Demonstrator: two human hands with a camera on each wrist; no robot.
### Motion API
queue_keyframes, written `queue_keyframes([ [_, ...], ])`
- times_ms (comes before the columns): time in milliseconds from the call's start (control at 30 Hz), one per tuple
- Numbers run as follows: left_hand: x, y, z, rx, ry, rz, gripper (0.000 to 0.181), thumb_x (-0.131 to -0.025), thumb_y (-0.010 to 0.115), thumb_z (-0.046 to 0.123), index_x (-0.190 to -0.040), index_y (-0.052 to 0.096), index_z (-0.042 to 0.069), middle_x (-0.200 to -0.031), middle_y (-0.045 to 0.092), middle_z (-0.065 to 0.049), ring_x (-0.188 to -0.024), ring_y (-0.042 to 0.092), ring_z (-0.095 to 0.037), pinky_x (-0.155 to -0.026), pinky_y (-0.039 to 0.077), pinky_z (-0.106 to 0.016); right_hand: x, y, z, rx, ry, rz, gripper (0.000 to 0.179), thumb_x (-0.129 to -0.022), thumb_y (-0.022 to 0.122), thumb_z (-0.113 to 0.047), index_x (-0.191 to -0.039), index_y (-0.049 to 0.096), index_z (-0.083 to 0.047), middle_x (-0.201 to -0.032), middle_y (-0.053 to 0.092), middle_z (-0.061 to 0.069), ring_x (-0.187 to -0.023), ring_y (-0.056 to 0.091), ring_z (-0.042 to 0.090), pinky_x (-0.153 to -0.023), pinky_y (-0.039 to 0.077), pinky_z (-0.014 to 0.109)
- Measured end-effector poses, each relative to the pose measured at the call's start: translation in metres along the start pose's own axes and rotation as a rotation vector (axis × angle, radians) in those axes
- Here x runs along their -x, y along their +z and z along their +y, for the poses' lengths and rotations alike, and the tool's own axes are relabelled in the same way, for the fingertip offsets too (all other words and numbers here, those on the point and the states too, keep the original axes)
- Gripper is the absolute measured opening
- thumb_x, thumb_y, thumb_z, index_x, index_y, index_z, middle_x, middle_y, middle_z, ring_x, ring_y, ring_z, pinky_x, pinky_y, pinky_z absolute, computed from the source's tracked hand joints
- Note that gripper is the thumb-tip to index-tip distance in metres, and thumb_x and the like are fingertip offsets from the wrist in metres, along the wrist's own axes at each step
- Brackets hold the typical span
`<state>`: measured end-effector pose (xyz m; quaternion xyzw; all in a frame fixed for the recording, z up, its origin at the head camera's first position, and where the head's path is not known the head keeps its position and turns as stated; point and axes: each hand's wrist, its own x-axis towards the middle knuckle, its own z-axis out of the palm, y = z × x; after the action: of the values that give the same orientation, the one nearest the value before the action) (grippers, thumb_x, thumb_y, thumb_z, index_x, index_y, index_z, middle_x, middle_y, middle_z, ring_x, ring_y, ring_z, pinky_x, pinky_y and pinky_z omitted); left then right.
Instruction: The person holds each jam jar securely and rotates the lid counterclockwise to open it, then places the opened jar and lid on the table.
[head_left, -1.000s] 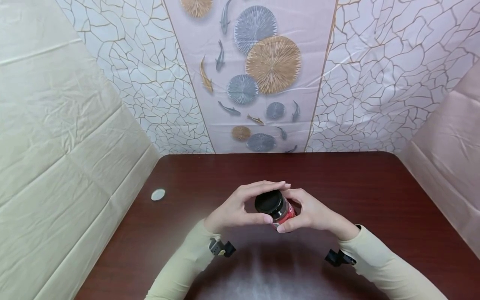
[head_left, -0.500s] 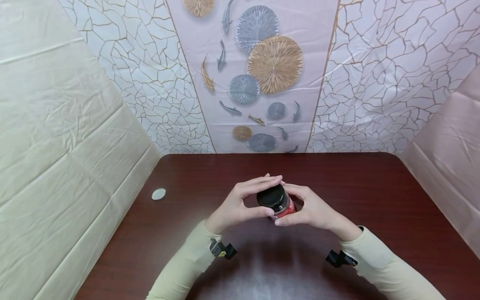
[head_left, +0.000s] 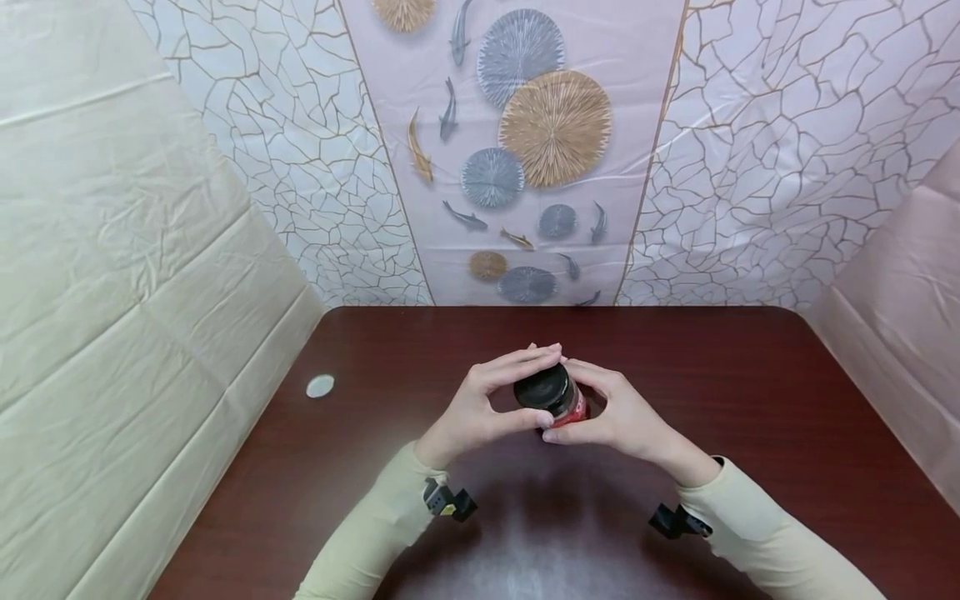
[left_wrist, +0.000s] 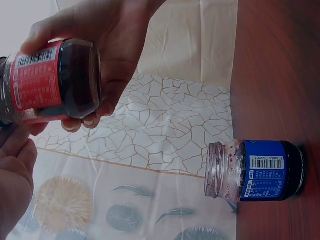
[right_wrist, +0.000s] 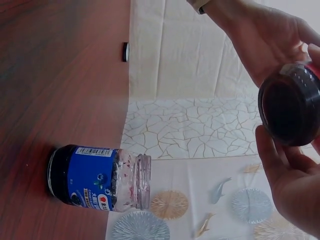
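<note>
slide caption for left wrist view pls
Left hand and right hand hold a red-labelled glass jar while a lidless blue-labelled glass jar stands on the reddish-brown tabletop.

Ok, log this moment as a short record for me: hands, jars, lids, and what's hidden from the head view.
Left hand: left hand, fingers and thumb around the black lid
Right hand: right hand, gripping the body of the red-labelled jar
Held jar: lid on, raised off the table
Other jar: blue-labelled jar, upright on the table, no lid on
Loose item: white-faced disc with a dark edge, on the table's left side, probably a lid
Hidden from head view: the blue-labelled jar
</note>
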<state>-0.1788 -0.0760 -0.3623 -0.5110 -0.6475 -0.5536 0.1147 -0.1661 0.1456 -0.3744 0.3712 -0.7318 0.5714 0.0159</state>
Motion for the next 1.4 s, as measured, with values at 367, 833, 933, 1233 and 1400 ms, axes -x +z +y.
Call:
queue_keyframes([
  [367,-0.007,0.014,-0.005,-0.141,-0.073,0.245,0.060,-0.079,0.084,-0.002,-0.135,0.063,0.002,-0.136,0.064,-0.007,-0.133,0.054,-0.023,-0.117,0.034,-0.042,-0.007,0.000,0.002,0.223,-0.036,0.211,0.069,-0.070,0.094,-0.012,-0.133,0.065,-0.017,-0.114,0.065,-0.006,-0.101,0.061,0.013,-0.086,0.051,0.018],
  [833,-0.004,-0.001,0.007,-0.024,-0.014,0.000,0.074,-0.090,0.075,0.042,-0.148,0.049,0.003,-0.152,0.049,-0.010,-0.141,0.043,-0.029,-0.117,0.034,-0.046,-0.005,-0.009,-0.005,0.059,-0.084,-0.006,0.052,-0.072,0.091,-0.008,-0.119,0.069,-0.017,-0.110,0.067,0.002,-0.098,0.062,0.018,-0.082,0.053,0.026],
  [933,-0.006,-0.004,0.009,0.027,0.016,-0.065,0.076,-0.091,0.074,0.043,-0.148,0.047,0.001,-0.152,0.048,-0.013,-0.141,0.042,-0.031,-0.117,0.033,-0.048,-0.006,-0.008,-0.008,0.028,-0.123,-0.081,0.056,-0.071,0.090,-0.006,-0.122,0.067,-0.013,-0.116,0.067,0.004,-0.103,0.063,0.020,-0.087,0.054,0.027],
  [1233,-0.007,-0.003,0.009,0.074,0.073,-0.148,0.074,-0.093,0.072,0.042,-0.147,0.047,-0.002,-0.147,0.051,-0.019,-0.137,0.047,-0.032,-0.114,0.036,-0.049,-0.004,-0.006,-0.007,0.036,-0.176,-0.114,0.062,-0.069,0.091,-0.006,-0.125,0.065,-0.008,-0.117,0.067,0.005,-0.103,0.064,0.018,-0.085,0.056,0.027],
  [1400,-0.004,-0.005,0.010,0.080,0.060,-0.138,0.076,-0.093,0.071,0.045,-0.147,0.047,-0.003,-0.148,0.049,-0.021,-0.135,0.048,-0.031,-0.115,0.035,-0.049,-0.003,-0.007,-0.006,0.046,-0.204,-0.107,0.060,-0.069,0.091,-0.004,-0.124,0.066,-0.006,-0.118,0.066,0.006,-0.104,0.064,0.016,-0.086,0.056,0.025],
])
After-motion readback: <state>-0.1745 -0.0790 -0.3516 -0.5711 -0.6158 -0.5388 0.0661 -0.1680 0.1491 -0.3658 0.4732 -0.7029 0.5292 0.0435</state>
